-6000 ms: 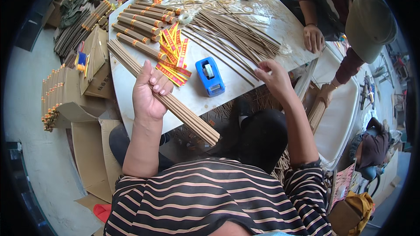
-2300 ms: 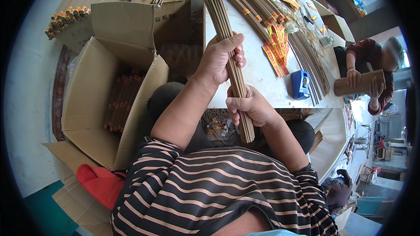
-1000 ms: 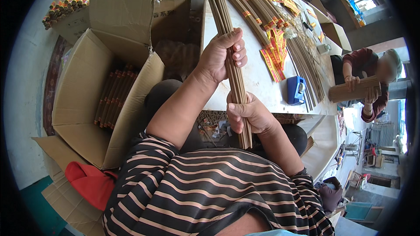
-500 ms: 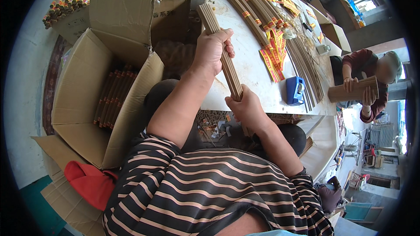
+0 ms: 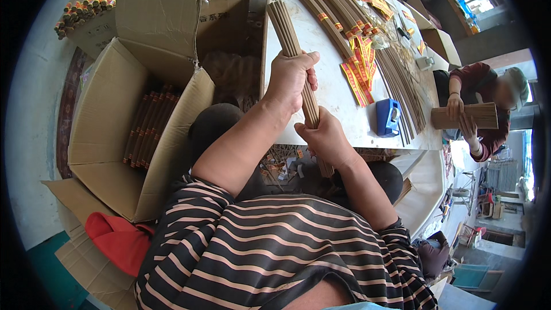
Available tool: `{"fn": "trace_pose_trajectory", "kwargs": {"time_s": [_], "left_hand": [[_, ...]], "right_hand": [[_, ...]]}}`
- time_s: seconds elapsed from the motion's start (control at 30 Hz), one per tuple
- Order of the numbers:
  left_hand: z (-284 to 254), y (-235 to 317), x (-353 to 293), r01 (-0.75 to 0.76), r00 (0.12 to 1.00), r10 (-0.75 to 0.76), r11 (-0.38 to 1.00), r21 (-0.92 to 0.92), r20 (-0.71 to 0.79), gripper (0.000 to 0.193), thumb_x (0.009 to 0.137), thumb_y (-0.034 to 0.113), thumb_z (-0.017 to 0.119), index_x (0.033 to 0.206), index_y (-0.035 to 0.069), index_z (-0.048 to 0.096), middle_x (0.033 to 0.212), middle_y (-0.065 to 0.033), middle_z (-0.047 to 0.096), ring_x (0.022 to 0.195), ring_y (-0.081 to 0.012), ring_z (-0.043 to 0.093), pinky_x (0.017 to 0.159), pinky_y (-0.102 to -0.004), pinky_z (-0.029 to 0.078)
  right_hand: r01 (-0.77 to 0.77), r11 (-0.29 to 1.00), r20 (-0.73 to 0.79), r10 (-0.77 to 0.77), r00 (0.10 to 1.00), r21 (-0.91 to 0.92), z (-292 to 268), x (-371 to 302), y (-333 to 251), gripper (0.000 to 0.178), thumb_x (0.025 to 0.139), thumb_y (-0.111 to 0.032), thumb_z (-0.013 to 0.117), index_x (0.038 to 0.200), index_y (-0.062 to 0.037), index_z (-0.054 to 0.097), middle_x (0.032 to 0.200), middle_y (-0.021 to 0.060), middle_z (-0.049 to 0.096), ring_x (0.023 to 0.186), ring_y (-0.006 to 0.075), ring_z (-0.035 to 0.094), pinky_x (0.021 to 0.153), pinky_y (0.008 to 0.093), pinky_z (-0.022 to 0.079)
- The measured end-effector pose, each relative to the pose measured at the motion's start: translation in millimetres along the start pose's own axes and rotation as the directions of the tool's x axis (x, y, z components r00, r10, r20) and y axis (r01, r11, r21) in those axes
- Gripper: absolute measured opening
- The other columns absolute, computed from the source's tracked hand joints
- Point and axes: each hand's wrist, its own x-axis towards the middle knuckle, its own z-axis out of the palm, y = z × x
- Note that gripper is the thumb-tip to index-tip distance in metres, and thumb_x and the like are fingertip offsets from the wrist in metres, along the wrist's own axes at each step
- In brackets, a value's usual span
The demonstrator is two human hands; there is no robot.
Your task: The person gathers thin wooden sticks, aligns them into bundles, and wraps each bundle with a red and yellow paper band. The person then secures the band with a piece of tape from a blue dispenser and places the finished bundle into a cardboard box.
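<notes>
A bundle of thin brown incense sticks (image 5: 284, 26) slants across the near edge of the white table, held in both my hands. My left hand (image 5: 288, 77) is wrapped round its middle, thumb across the top. Lower down, my right hand (image 5: 326, 135) grips the same bundle, and the bottom ends poke out beneath it. The upper ends fan slightly apart. On the table to the right lie red and yellow paper bands (image 5: 360, 72), loose incense sticks (image 5: 396, 89) and a blue tape dispenser (image 5: 388, 117). Banded bundles (image 5: 324, 8) are lined up farther back.
At my left stands an open cardboard box (image 5: 103, 126) with several banded bundles (image 5: 150, 129) inside. More bundles (image 5: 86, 8) are stacked behind it. A red cloth (image 5: 117, 241) lies by the box. Across the table's right end, a co-worker (image 5: 488, 89) holds a thick stick bundle.
My left hand and the bundle's upper end have shifted slightly down and right. The bundle's lower end now shows below my right hand. The co-worker's hands have moved on their bundle.
</notes>
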Motion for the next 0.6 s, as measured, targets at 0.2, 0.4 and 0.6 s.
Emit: {"fn": "trace_pose_trajectory", "kwargs": {"time_s": [0.2,0.4,0.6], "left_hand": [[-2.7,17.5,3.5,0.148,0.954,-0.071,0.956,-0.252,0.292,0.016,0.081,0.008,0.061,0.073,0.010,0.046,0.056,0.0008,0.044,0.043,-0.0100,0.042,0.042,-0.0247,0.036],[2.7,19.2,-0.8,0.017,0.995,-0.009,0.996,-0.083,0.097,0.015,0.081,0.008,0.060,0.073,0.009,0.047,0.057,0.0001,0.045,0.044,-0.0105,0.043,0.042,-0.0262,0.037],[-3.5,20.5,2.7,0.103,0.968,-0.042,0.965,-0.241,0.246,0.016,0.080,0.009,0.062,0.073,0.007,0.048,0.057,-0.0013,0.046,0.044,-0.0109,0.044,0.042,-0.0274,0.040]], "right_hand": [[-0.196,0.797,0.390,-0.053,0.919,0.571,-13.5,-4.9,-1.9,0.023,0.076,-0.008,0.065,0.078,-0.0051,0.043,0.054,0.0016,0.048,0.036,0.0107,0.045,0.035,0.0226,0.038],[0.011,0.999,0.008,-0.011,1.000,0.050,2.8,-3.6,-11.9,0.020,0.076,-0.005,0.062,0.080,-0.0024,0.043,0.056,0.0035,0.050,0.038,0.0114,0.047,0.034,0.0245,0.038],[-0.096,0.932,0.235,0.011,0.972,0.350,-7.5,-3.7,-10.7,0.021,0.077,-0.008,0.064,0.079,-0.0045,0.043,0.054,0.0020,0.048,0.038,0.0104,0.047,0.035,0.0237,0.038]]}}
